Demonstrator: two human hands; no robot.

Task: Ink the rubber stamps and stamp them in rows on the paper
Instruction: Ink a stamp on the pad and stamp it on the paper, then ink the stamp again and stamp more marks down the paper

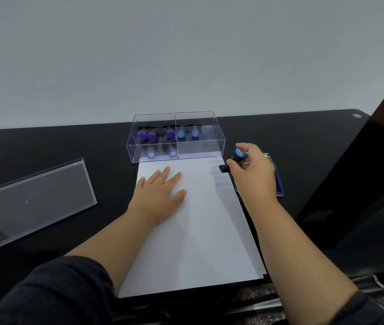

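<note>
A white sheet of paper (200, 231) lies on the black table. Blue "AIR MAIL" prints (221, 181) run in a column down its top right corner. My left hand (160, 191) rests flat on the paper's upper left, fingers spread. My right hand (252, 170) grips a black rubber stamp with a blue cap (239, 154), tilted, its base at the paper's right edge beside the prints. A blue ink pad (279, 184) lies just right of my right hand, partly hidden by it.
A clear plastic box (200, 146) stands behind the paper and holds several purple-capped and blue-capped stamps. Its clear lid (34, 198) lies on the table to the left. A dark upright panel (374, 160) rises at the right. A wall stands behind the table.
</note>
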